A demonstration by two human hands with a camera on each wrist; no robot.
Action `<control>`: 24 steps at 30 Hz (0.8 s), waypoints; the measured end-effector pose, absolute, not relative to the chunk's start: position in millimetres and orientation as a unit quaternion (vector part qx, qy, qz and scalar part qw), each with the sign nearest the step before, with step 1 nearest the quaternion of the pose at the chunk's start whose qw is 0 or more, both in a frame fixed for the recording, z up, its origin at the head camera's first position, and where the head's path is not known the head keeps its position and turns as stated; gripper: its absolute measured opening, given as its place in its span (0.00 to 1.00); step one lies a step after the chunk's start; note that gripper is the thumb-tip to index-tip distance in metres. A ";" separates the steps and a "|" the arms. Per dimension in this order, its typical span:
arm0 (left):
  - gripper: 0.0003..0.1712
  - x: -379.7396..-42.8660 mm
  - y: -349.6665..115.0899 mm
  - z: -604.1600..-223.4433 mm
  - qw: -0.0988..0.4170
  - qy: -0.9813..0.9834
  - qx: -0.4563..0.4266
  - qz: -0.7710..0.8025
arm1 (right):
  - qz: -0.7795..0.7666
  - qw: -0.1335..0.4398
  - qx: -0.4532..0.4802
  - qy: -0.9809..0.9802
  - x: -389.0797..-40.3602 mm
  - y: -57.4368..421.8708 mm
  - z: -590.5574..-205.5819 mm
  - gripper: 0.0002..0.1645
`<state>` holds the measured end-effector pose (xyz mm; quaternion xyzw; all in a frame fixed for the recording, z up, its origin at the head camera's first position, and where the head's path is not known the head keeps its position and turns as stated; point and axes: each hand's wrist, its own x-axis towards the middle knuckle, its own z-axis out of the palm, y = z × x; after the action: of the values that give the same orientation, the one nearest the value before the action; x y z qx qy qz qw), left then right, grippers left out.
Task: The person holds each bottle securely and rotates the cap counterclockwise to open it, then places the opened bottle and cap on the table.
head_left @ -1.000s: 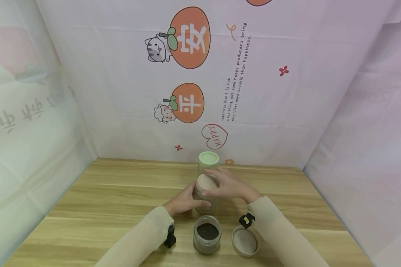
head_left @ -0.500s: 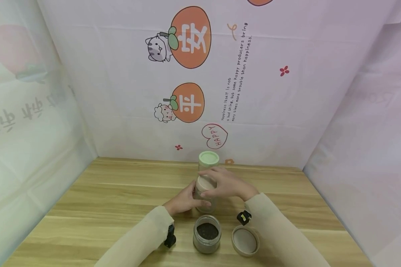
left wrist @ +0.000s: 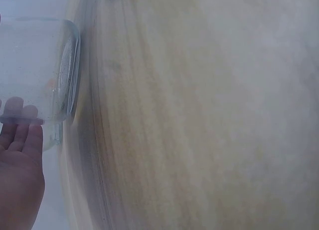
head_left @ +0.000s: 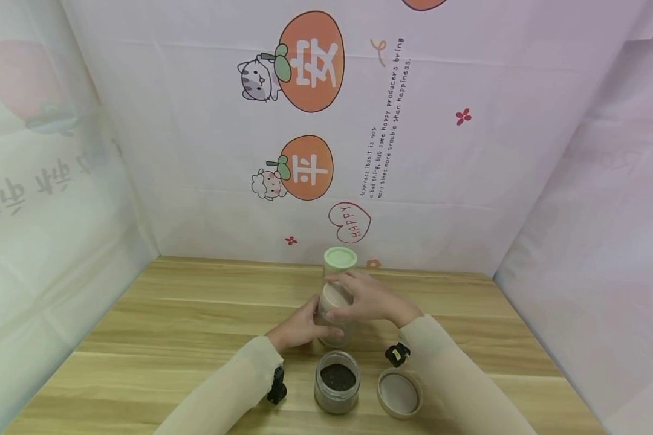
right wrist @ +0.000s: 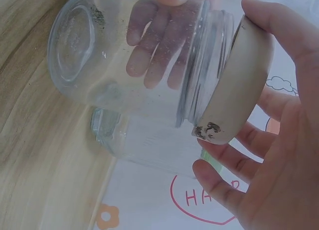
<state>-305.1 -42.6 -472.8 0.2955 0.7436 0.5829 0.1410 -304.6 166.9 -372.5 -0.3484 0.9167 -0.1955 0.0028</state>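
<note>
My left hand (head_left: 299, 326) grips a clear glass jar (right wrist: 114, 45) around its body, fingers behind and thumb in front. In the left wrist view only part of the left hand (left wrist: 20, 175) shows, its fingers against the jar. The right hand (head_left: 372, 300) holds the jar's beige lid (right wrist: 241, 85) by its rim, thumb on one side and fingers on the other. Seen from the right wrist, the lid sits tilted at the jar's threaded mouth, one side farther from the glass. The jar looks empty apart from small dark specks.
Nearer the person stands an uncovered glass jar (head_left: 336, 405) of dark granular stuff. To its right a loose beige lid (head_left: 398, 394) lies inside up. Behind the held jar is another jar with a green lid (head_left: 340, 258). Printed cloth (head_left: 223, 229) walls the wooden table.
The right hand has shifted slightly left with the beige lid, mostly in the first half second. My left hand and the other jars have stayed in place.
</note>
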 end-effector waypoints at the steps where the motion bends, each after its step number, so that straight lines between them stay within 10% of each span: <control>1: 0.49 -305.3 -42.7 -473.3 0.141 0.745 0.294 0.582 | -0.198 0.001 -0.348 0.916 -304.7 167.0 -372.2 0.47; 24: 0.50 -304.2 -42.9 -476.6 0.142 0.748 0.281 0.584 | -0.329 0.029 -0.307 0.893 -300.5 190.7 -368.3 0.51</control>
<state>-304.2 -42.9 -476.6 0.2805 0.7481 0.5843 0.1425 -300.5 190.7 -368.3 -0.3070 0.8926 -0.3290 0.0288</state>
